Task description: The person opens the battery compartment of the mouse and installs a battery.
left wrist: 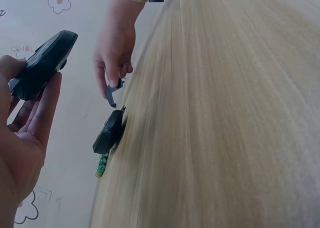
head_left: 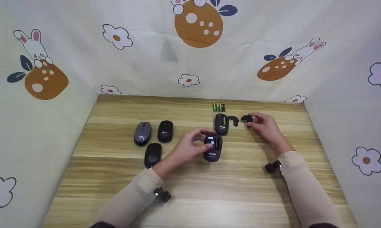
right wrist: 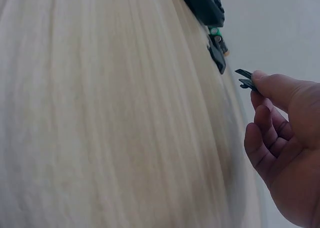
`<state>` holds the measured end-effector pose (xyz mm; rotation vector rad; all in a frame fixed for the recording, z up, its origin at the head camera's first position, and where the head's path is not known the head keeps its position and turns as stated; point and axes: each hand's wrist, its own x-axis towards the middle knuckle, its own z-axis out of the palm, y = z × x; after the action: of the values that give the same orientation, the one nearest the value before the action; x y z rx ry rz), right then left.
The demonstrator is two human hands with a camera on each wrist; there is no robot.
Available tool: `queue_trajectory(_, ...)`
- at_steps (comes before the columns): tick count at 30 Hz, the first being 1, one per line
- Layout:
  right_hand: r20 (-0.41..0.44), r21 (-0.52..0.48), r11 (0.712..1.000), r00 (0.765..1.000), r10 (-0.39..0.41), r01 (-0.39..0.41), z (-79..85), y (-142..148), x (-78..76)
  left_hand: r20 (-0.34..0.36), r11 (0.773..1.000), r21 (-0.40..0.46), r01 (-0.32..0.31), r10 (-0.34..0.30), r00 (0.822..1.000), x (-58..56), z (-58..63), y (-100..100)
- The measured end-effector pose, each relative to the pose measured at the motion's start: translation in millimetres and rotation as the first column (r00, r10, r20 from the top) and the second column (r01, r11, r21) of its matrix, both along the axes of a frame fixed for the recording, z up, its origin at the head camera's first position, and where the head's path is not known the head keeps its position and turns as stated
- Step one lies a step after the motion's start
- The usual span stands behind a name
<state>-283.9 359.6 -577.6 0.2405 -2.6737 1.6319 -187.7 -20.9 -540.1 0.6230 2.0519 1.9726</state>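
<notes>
My left hand holds a black computer mouse with its underside up and its battery slot uncovered. In the left wrist view that mouse is lifted off the table between thumb and fingers. Farther right, my right hand pinches a curved black battery cover; the right wrist view shows the cover between thumb and forefinger. Between the hands, a second black mouse lies underside up, its slot uncovered. Beside it is another curved battery cover on the table.
Several green batteries lie side by side near the back edge. To the left sit a grey mouse and two black mice, one behind and one in front. Patterned cloth walls in the wooden table.
</notes>
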Motion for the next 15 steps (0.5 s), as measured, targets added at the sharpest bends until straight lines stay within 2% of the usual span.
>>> queue_trajectory(9,0.001,0.072,0.997,1.0,0.006,-0.006,-7.0,2.1,-9.3,0.02,1.0,-0.016,-0.003,0.003,1.0,-0.5,1.5,-1.0)
queue_trajectory(15,-0.005,0.195,0.981,1.0,0.022,-0.02,-7.2,1.3,-10.1,0.003,1.0,-0.011,0.0,0.0,1.0,0.0,1.7,-1.4)
